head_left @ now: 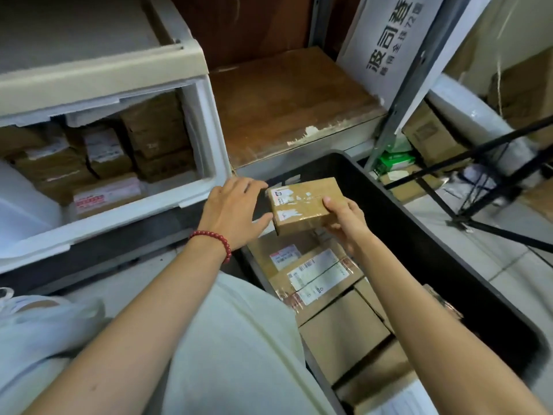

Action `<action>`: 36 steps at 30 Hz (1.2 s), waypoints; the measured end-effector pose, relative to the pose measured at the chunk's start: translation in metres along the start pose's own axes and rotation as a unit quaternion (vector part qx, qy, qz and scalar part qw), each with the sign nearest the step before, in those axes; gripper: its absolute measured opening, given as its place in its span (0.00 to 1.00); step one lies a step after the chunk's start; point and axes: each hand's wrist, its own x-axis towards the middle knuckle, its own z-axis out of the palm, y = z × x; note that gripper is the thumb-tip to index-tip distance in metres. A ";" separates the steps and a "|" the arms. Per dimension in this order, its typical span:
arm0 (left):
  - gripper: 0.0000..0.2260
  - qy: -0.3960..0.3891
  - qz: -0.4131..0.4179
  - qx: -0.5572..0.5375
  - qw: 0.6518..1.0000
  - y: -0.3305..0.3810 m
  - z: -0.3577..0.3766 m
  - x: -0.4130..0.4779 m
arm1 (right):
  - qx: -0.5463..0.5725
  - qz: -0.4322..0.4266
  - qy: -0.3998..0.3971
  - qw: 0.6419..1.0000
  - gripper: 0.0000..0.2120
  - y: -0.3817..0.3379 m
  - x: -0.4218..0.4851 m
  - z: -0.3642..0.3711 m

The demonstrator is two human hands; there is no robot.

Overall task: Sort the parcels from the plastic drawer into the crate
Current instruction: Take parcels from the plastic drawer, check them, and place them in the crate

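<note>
Cardboard parcel (pixel 303 205) in my right hand (pixel 345 224), held above the black crate (pixel 419 235) at its far end; my thumb lies on the taped top face and the fingers curl under its right end, so the grip is closed on it. My left hand (pixel 232 215) is open, fingers spread, with fingertips and thumb at the parcel's left edge; whether they press it or only steady it I cannot tell. I judge I hold it level like this to read the worn white label (pixel 282 200) before choosing its spot.

Below it, the crate's near part already carries a layer of flat brown boxes (pixel 341 322), some with printed shipping labels (pixel 317 272) facing up, packed edge to edge. The far end under the parcel looks less filled, which is probably why I hover there.

To the left, the plastic drawer (pixel 206 139) stands pulled out of its beige cabinet (pixel 98 70), its walls white and translucent. More brown parcels (pixel 155 130) remain inside, stacked close, some with red-printed labels, so the sorting seems well short of finished.

The held parcel is a small rectangular carton, matte kraft with glossy clear tape across the seam. It looks rigid and light.
</note>
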 end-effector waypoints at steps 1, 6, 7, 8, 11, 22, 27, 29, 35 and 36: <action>0.24 -0.006 0.000 0.017 1.000 0.000 0.003 0.000 | -0.015 0.002 0.008 1.000 0.24 0.006 0.004 -0.001; 0.22 -0.042 0.012 0.058 0.997 -0.004 0.016 0.003 | -0.155 -0.004 -0.014 0.988 0.28 0.032 0.029 0.004; 0.22 -0.047 0.009 0.056 0.997 -0.006 0.018 0.004 | -0.180 -0.010 -0.019 0.983 0.28 0.036 0.033 0.007; 0.22 -0.049 0.003 0.051 0.997 -0.008 0.019 0.005 | -0.207 -0.014 -0.026 0.978 0.28 0.038 0.036 0.012; 0.20 -0.042 -0.028 0.026 0.998 -0.017 0.020 0.005 | -0.308 -0.011 -0.060 0.949 0.28 0.044 0.044 0.023; 0.19 -0.028 -0.117 0.015 0.993 -0.037 0.018 -0.002 | -0.673 0.000 -0.085 0.735 0.32 0.065 0.041 0.031; 0.20 -0.032 -0.115 0.042 0.992 -0.043 0.009 -0.014 | -0.692 -0.131 -0.023 0.710 0.37 0.046 0.021 0.048; 0.21 -0.019 -0.126 0.046 0.991 -0.050 0.000 -0.021 | -0.672 -0.190 -0.016 0.716 0.34 0.034 0.009 0.060; 0.21 -0.019 -0.189 0.090 0.978 -0.091 -0.034 -0.056 | -0.601 -0.272 -0.068 0.749 0.30 -0.011 -0.040 0.119; 0.21 -0.016 -0.204 0.091 0.975 -0.099 -0.042 -0.063 | -0.590 -0.285 -0.081 0.751 0.30 -0.016 -0.051 0.131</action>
